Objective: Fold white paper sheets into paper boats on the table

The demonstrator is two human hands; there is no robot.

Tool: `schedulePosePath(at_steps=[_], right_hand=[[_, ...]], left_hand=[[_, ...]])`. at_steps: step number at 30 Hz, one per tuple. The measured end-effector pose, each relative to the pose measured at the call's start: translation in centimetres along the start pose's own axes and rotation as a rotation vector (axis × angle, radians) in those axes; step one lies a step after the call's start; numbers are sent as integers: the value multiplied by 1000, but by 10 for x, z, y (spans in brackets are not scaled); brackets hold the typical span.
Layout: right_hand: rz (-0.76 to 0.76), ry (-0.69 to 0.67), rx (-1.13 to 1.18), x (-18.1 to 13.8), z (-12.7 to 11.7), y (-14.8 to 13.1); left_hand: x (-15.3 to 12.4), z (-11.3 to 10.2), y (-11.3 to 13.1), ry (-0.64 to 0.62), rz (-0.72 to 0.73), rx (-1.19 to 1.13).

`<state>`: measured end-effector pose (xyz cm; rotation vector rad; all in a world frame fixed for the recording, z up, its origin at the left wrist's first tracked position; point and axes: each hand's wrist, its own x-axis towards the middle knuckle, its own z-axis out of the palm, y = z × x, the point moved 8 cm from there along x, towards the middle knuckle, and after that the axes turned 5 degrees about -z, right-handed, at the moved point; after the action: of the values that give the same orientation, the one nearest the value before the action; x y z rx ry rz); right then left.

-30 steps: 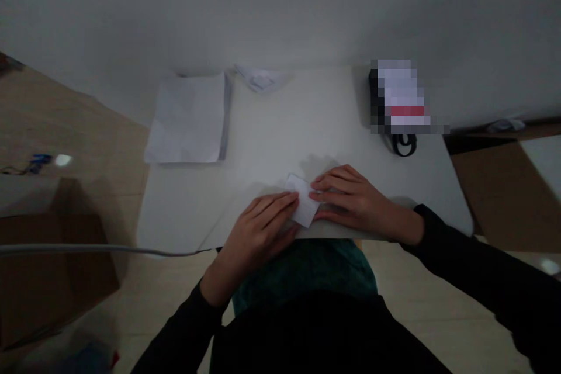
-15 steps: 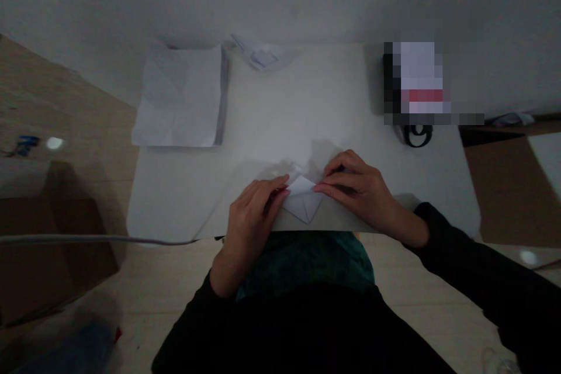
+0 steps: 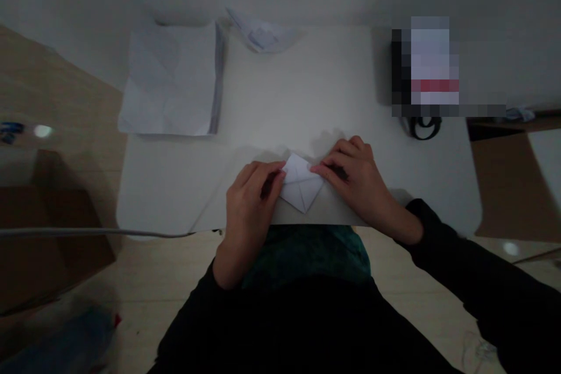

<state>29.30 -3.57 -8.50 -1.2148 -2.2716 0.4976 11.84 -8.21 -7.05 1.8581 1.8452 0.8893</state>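
Note:
A small folded sheet of white paper (image 3: 302, 184) lies near the front edge of the white table, its outline a diamond with creases crossing in the middle. My left hand (image 3: 254, 193) pinches its left corner between thumb and fingers. On the opposite side, my right hand (image 3: 350, 166) grips the right corner, with the thumb on top of the paper and the other fingers curled. The fingertips hide both side corners.
A stack of white paper (image 3: 170, 79) lies at the table's back left. Beside it, against the wall, is a folded paper piece (image 3: 263, 35). A blurred-out object (image 3: 429, 64) stands back right, a black loop (image 3: 425, 127) before it. A cable (image 3: 96, 231) crosses the front left edge.
The raised upper flap of the folded paper now lies flat, so the whole diamond shows. Both hands still hold its sides. The view has shifted slightly.

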Motion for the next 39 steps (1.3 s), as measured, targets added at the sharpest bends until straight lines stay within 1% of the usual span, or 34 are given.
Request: schedulePosePath(at_steps=[10,15,24,35,39], right_hand=[[31,28,-33,0,-1,-4],[81,65,-58,2,0,-3],[130,93,-87,1,1,-6],[144,146,-102,0,3,-5],[145,143,-126,0,4,-6]], left_hand=[[3,-1,-5,-4,-50,0],[4,1,-7,9,-61,2],[11,5,0,13,-102,106],[19,7,-1,3,-114,148],[20,8,-1,5,-122,166]])
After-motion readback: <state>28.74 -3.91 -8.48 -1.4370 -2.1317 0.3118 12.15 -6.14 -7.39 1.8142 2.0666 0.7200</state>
